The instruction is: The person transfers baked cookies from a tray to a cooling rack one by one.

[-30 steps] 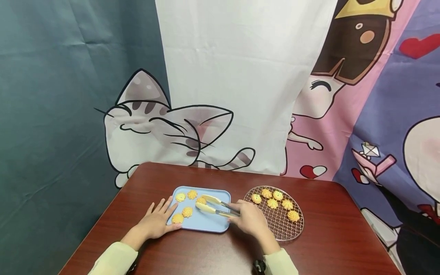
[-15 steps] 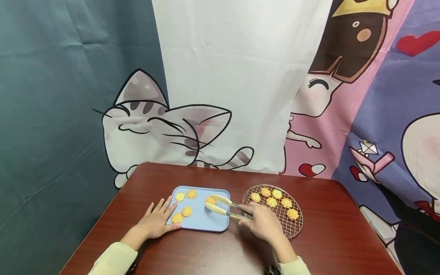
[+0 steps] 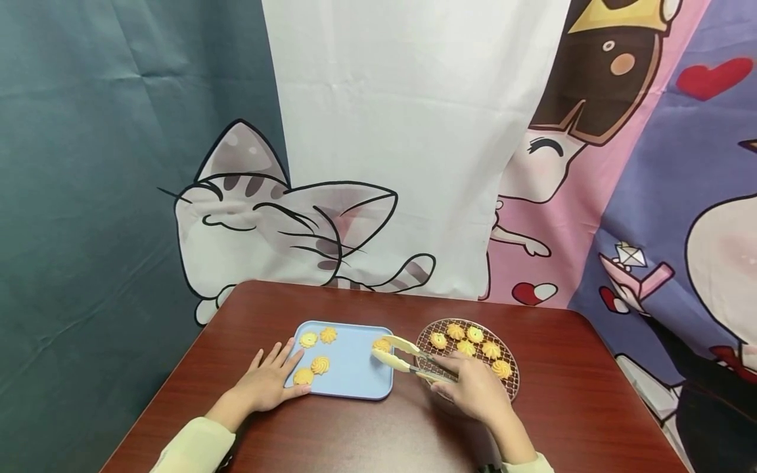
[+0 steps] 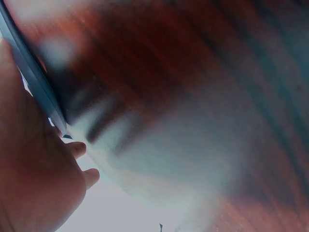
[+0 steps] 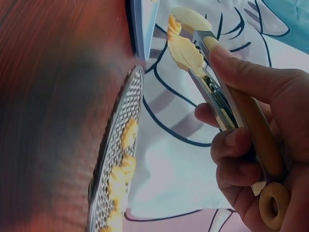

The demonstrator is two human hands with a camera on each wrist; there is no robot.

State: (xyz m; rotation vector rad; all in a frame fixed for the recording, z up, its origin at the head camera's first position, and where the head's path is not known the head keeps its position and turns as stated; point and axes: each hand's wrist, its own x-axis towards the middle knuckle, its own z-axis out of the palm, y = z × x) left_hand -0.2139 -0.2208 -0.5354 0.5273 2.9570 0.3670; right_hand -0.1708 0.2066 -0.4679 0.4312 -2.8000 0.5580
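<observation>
Teal cloth [image 3: 89, 197] hangs at the far left, behind the dark red table [image 3: 349, 437], and beside it the backdrop turns white where a smiling striped cat [image 3: 230, 217] is printed. On the table's left side comes a pale sleeve [image 3: 195, 447], and from it the left hand [image 3: 263, 384] lies with fingers spread, touching the left edge of a light blue tray [image 3: 351, 371] (thumb at the near corner). Four yellow cookies [image 3: 320, 365] lie on the left half of this tray, two farther back and two nearer to the person.

Over the tray's right edge is a fifth piece, the pinched cookie [image 3: 381, 345], between the cream tips of the tongs [image 3: 393, 360]. Whether it touches the tray, I cannot tell. Their metal arms go back to the right hand [image 3: 476, 387], whose fingers are curled around the handles; the right wrist view shows also a brown grip [image 5: 253, 128] and an end ring [image 5: 274, 205].

Partly under this hand stands a round wire rack [image 3: 434, 326], with six rack cookies [image 3: 491, 349] visible. Farther right, the pink and purple backdrop has a drawn red heart [image 3: 714, 77] and a white envelope [image 3: 630, 254].
</observation>
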